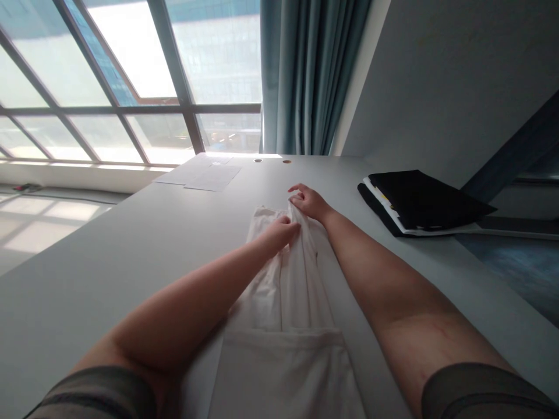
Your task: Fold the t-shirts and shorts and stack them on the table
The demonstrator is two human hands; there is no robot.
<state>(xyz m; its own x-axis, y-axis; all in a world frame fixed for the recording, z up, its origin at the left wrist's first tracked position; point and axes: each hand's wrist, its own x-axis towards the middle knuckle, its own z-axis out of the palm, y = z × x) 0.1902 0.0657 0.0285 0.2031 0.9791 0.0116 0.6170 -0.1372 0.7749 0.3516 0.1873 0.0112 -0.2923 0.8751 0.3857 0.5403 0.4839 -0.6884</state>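
A white garment lies stretched along the grey table, running from the near edge toward the middle. My left hand is closed, pinching a fold of the cloth near its far end. My right hand grips the same far edge just beyond, thumb and fingers pinched on the fabric. The hands sit close together, almost touching. The near part of the garment is folded over in a flat wide panel.
A stack of folded black and white clothing rests at the table's right side. Flat sheets of paper lie at the far end by the window. A teal curtain hangs behind. Two cable holes mark the far edge.
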